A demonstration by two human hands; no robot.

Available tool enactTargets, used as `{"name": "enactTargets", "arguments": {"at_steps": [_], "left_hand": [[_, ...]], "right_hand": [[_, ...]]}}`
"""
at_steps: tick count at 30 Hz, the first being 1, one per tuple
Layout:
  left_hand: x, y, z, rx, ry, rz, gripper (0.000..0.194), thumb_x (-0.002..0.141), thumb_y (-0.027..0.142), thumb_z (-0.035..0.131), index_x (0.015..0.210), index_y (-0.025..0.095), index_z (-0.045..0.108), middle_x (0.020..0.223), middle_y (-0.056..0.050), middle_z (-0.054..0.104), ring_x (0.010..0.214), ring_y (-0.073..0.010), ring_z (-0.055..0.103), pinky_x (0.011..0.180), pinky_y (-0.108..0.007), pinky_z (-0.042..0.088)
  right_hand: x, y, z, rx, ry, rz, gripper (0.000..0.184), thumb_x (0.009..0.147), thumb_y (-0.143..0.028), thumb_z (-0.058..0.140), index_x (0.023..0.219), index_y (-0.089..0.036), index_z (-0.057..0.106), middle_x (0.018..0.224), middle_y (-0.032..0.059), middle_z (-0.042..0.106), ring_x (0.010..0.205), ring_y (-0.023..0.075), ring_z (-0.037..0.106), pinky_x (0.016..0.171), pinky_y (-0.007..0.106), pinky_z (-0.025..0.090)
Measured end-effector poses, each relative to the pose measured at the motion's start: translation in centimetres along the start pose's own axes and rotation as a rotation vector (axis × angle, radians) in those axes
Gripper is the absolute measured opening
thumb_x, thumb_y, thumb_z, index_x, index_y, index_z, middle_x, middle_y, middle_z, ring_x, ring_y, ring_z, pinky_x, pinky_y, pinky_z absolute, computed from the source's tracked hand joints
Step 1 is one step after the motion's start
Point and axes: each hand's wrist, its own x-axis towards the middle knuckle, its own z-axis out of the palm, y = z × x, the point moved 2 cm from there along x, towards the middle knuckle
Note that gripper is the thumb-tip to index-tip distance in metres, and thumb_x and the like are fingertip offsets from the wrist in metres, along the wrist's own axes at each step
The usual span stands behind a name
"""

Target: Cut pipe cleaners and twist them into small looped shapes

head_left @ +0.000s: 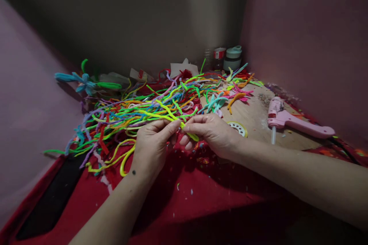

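Note:
A bright yellow-green pipe cleaner is pinched between both my hands, above the red cloth. My left hand grips it between thumb and forefinger, with strands running up and away to the left. Close beside it, my right hand pinches the lower part, where the strands meet and a short looped end sticks out below the fingers. Just behind my hands lies a big tangled heap of many-coloured pipe cleaners. The exact way the held strands join is partly covered by my fingertips.
On a brown board to the right rest a pink glue gun and a roll of tape. A flat black object lies at left. A blue pipe-cleaner flower stands at back left, a lidded cup at the back.

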Motion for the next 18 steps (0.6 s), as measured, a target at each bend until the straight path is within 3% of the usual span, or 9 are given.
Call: {"name": "enactTargets", "arguments": {"at_steps": [4,7,9,12,15,18], "left_hand": [[-0.7,0.6,-0.1,0.220,0.098,0.179,0.018,0.072,0.027,0.068,0.058,0.017,0.064,0.049,0.002,0.050,0.048,-0.0094,0.041,0.047,-0.022,0.032],[-1.1,1.0,-0.2,0.405,0.094,0.498,0.006,0.072,0.020,0.067,0.070,0.021,0.072,0.069,-0.003,0.063,0.068,-0.0161,0.054,0.065,-0.025,0.042],[-1.2,1.1,-0.4,0.543,0.069,0.699,0.016,0.075,0.017,0.064,0.084,0.026,0.073,0.084,-0.005,0.064,0.082,-0.0190,0.056,0.074,-0.028,0.043],[-0.9,1.3,-0.9,0.773,0.047,0.910,0.020,0.077,0.017,0.061,0.089,0.030,0.072,0.087,-0.004,0.062,0.083,-0.0193,0.053,0.074,-0.030,0.040],[-0.6,1.7,-1.2,0.931,-0.062,1.041,0.017,0.078,0.018,0.061,0.086,0.029,0.071,0.086,-0.004,0.065,0.082,-0.0204,0.051,0.077,-0.033,0.036],[-0.7,1.9,-1.2,1.032,-0.149,1.014,0.012,0.078,0.019,0.060,0.080,0.027,0.069,0.081,-0.004,0.067,0.076,-0.0207,0.051,0.075,-0.035,0.033]], "right_hand": [[0.1,0.0,-0.1,-0.007,0.042,0.001,0.011,0.073,-0.014,0.055,0.063,-0.012,0.058,0.054,0.0033,0.064,0.044,0.0105,0.058,0.046,0.021,0.048],[0.2,-0.2,-0.3,-0.016,0.034,-0.013,0.009,0.072,-0.014,0.055,0.063,-0.013,0.059,0.052,0.0024,0.063,0.042,0.0096,0.056,0.046,0.021,0.048],[0.1,-0.3,-0.3,-0.030,0.008,-0.018,0.009,0.071,-0.014,0.055,0.063,-0.013,0.059,0.051,0.0018,0.063,0.042,0.0096,0.056,0.046,0.020,0.047],[-0.1,-0.6,-0.3,-0.061,-0.045,-0.017,0.009,0.070,-0.014,0.054,0.062,-0.013,0.058,0.050,0.0010,0.062,0.041,0.0095,0.054,0.045,0.021,0.045],[-0.3,-0.9,-0.3,-0.133,-0.066,-0.032,0.009,0.069,-0.014,0.054,0.061,-0.013,0.059,0.049,0.0003,0.060,0.041,0.0083,0.051,0.045,0.020,0.043],[-0.5,-1.2,-0.4,-0.266,-0.077,-0.053,0.011,0.070,-0.015,0.054,0.060,-0.014,0.057,0.048,-0.0011,0.056,0.043,0.0083,0.048,0.046,0.021,0.040]]}}
